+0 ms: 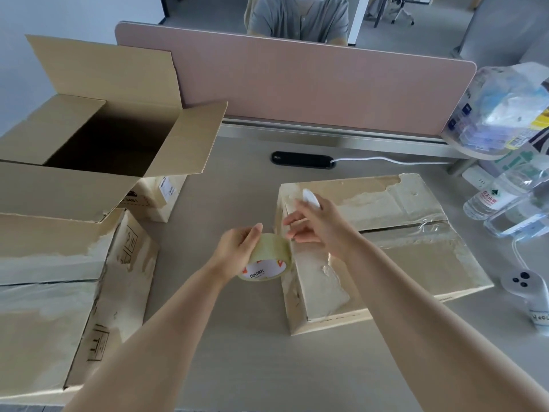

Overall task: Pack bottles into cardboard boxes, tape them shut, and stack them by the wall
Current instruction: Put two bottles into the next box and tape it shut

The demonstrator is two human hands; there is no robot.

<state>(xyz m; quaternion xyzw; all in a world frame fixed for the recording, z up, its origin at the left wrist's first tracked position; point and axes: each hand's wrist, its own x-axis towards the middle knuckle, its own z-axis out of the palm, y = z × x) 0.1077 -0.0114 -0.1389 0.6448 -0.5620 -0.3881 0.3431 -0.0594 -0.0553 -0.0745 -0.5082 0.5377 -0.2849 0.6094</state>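
A: Nearest, the left hand point(237, 248) has its grip wrapped round the packing tape roll point(267, 260), mid-bench, touching the closed carton point(401, 278) at 3 o'clock.

B: And the right hand point(315, 224)?

A: Fingertips picking at the roll's edge, a small white thing point(312, 199) tucked in its far fingers. I'd find the loose end first, then pull straight along the carton's seam point(416, 228), which looks half-taped.

B: Farther out?

A: Pale bench point(237, 337); sealed carton point(44, 322) at 8, open carton point(104, 138) at 10, water bottles point(490, 200) at 2, pink divider point(297, 78) at 12.

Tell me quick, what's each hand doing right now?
Left hand: grips the tape roll.
Right hand: holds a small white object, fingers reaching toward the roll.
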